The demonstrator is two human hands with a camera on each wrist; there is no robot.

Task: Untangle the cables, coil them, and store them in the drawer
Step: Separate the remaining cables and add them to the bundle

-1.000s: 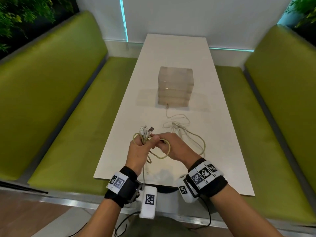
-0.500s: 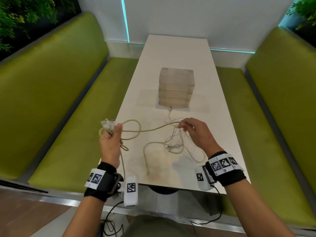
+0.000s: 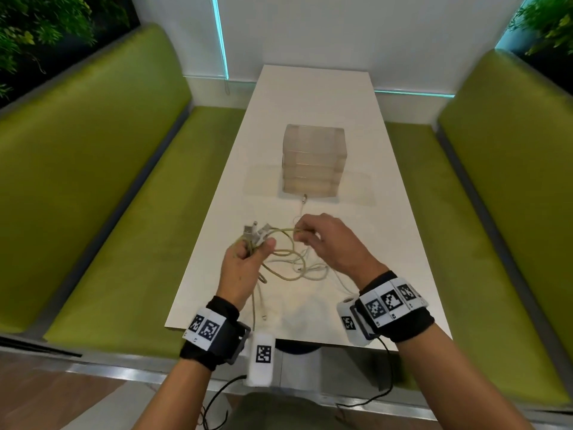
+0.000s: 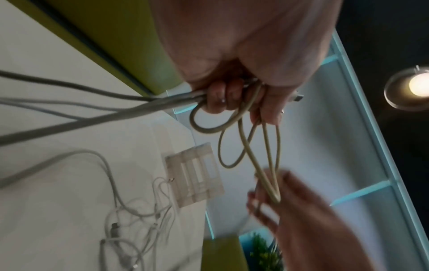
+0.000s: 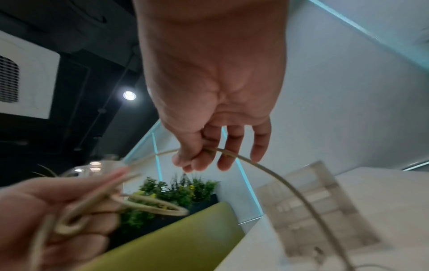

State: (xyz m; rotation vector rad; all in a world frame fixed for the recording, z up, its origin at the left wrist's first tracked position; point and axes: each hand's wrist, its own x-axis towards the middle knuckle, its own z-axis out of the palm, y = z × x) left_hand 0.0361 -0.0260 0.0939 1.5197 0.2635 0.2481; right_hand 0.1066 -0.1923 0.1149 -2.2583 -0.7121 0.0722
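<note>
- Left wrist view: my left hand (image 4: 234, 88) has its fingers (image 4: 217, 99) curled tight round a bundle of cables (image 4: 120, 106), the plug ends sticking out past my thumb.
- My right hand (image 3: 328, 243) pinches a loop of the beige cable (image 3: 286, 232) between thumb and forefinger; my other fingers hang loose.
- That cable runs between both hands, held above the white table (image 3: 310, 97).
- More thin white cables (image 3: 313, 270) lie tangled on the table under my hands.
- Beyond them stands the translucent drawer unit (image 3: 313, 162), all drawers closed.
</note>
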